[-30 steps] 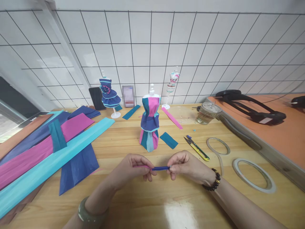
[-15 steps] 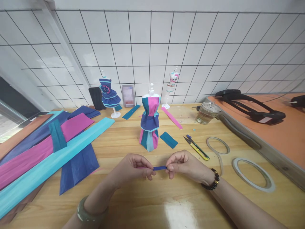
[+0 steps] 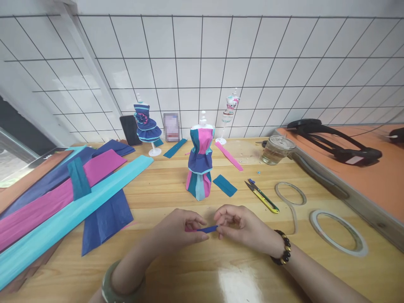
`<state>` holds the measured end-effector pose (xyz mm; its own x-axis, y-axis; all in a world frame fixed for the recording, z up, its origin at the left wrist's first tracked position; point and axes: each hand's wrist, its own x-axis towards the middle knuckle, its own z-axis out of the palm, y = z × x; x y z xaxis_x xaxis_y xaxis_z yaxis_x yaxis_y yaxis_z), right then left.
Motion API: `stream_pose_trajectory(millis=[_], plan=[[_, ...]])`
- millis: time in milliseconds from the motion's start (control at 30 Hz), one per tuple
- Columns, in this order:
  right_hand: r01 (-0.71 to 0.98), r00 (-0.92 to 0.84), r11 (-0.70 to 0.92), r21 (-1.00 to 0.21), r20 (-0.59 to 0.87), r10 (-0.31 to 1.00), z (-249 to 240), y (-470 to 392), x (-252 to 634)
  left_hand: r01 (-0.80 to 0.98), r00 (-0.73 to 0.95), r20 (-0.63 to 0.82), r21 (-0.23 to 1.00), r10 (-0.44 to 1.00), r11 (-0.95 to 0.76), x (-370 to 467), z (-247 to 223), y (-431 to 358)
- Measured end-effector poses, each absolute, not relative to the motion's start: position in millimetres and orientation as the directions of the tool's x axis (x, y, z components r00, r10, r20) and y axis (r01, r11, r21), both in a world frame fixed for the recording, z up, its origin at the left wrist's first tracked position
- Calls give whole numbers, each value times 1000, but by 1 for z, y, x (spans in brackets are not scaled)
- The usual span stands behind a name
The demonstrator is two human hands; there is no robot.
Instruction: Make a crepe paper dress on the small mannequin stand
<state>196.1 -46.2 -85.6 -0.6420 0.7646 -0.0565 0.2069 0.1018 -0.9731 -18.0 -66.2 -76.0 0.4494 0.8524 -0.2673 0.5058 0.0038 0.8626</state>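
The left hand (image 3: pixel 181 227) and the right hand (image 3: pixel 244 229) are raised at the near middle of the table (image 3: pixel 170 273), facing each other. Between them is the narrow blue-and-pink strip of thin, paper-like material (image 3: pixel 208 229), its blue length spanning the gap and its pink end lying within the left hand. The right fingers pinch the strip's blue end between thumb and fingertips. On the left, the tips of thumb and forefinger stand apart with the strip between them; whether the deeper, curled fingers press on it cannot be told.

Directly beyond the hands, upright, stands the white miniature dress form in a pink, teal and blue panelled dress (image 3: pixel 200 164). The flat teal rectangular piece (image 3: pixel 225 185) lies just beside its hem, on the right. Farther right are the yellow-and-black thread snips (image 3: pixel 261 197) (blades pointing away from the wearer, with a small blue scrap (image 3: pixel 251 181) at the tips), then the smaller thin white tape roll (image 3: pixel 303 199) and the larger white tape roll (image 3: pixel 360 248), both lying flat.

At the left, the long flat turquoise strip (image 3: pixel 94 204) lies over other coloured pieces, well apart from the strip in hand.
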Motion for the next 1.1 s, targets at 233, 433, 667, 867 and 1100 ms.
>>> stream_pose_trajectory(millis=[233, 433, 667, 867, 1100], plan=[[309, -644, 239, -921, -17, 765, -89, -46, 196, 564, 445, -272, 826, 854, -31, -11, -86, -69], [219, -651, 71, -973, -92, 753, -88, -44, 198, 460, 451, -343, 881, 824, 115, -12, -82, -67], [164, -651, 41, -986, -77, 755, -88, -46, 195, 318, 508, -405, 909, 760, 271, -16, -82, -65], [164, -572, -23, -986, -113, 813, -87, -43, 195, 238, 488, -426, 905, 762, 353, -12, -76, -66], [165, -491, -87, -982, -159, 856, -86, -37, 196, 189, 374, -384, 923, 844, 337, -14, -81, -61]])
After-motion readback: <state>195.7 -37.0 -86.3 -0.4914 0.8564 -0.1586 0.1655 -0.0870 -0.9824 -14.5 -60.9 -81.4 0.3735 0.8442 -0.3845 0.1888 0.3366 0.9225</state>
